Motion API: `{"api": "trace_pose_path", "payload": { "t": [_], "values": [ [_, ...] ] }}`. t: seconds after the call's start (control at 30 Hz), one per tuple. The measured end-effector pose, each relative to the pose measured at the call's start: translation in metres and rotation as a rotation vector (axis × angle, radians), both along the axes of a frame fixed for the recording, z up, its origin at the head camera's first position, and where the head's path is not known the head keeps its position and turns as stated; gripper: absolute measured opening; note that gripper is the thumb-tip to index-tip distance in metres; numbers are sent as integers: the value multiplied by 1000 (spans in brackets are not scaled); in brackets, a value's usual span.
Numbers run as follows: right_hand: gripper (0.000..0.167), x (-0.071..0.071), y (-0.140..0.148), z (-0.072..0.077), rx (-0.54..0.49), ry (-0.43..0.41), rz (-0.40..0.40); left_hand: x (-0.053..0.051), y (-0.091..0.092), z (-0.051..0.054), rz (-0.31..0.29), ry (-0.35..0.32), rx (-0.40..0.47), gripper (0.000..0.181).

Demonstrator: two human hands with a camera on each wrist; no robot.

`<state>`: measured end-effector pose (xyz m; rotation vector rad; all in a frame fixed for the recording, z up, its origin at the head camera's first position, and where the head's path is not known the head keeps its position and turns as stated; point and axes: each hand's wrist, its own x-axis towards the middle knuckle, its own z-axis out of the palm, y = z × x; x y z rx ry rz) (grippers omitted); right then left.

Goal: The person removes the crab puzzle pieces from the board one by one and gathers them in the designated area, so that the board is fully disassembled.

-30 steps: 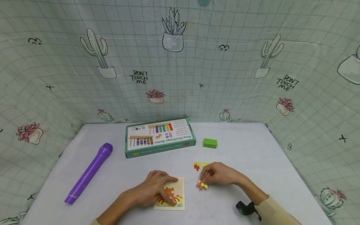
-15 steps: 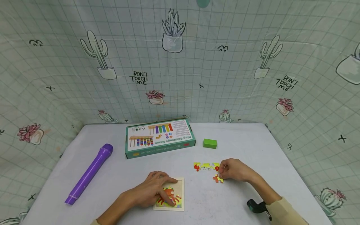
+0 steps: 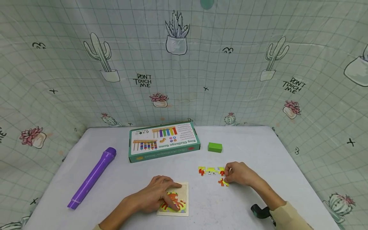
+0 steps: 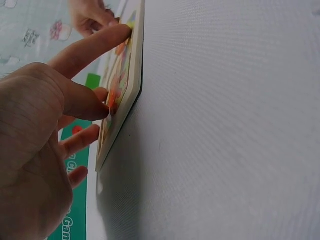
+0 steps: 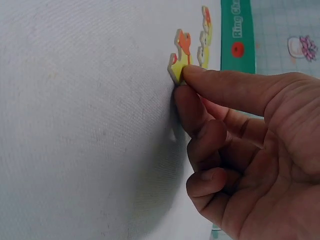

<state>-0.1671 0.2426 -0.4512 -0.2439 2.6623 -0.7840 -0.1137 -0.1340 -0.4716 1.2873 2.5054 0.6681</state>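
in the head view, the left hand (image 3: 152,195), fingers spread, is pressing the partly filled square pale-wood puzzle tray (image 3: 187,199), near centre; far right of it, three flat yellow jigsaw pieces (image 3: 211,169) are lying unplaced. in the left wrist view, fingertips (image 4: 124,33) are touching the puzzle; in the right wrist view, the right hand (image 5: 265,160) is pinching a fourth unplaced orange-and-yellow piece (image 5: 180,62).

We've got a yellow and orange puzzle piece (image 5: 180,61), a yellow-and-red row of pieces (image 3: 211,170), and a cream-rimmed puzzle tray (image 3: 187,201) splashed with red, orange and yellow. We're also seeing a purple tube (image 3: 92,178), bright green block (image 3: 215,147), teal-and-white box (image 3: 164,141) and pale, gridded, cactus-print backdrop (image 3: 184,73).
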Motion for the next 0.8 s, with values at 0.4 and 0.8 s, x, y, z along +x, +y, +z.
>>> {"api": "trace_pose_path", "payload": {
  "t": [0.4,0.8],
  "values": [
    [19,-6,1,1,-33,58,57,1,-2,-1,10,-32,-15,48],
    [12,-8,-25,2,-288,40,272,2,-4,-4,22,-45,9,49]
  ]
}}
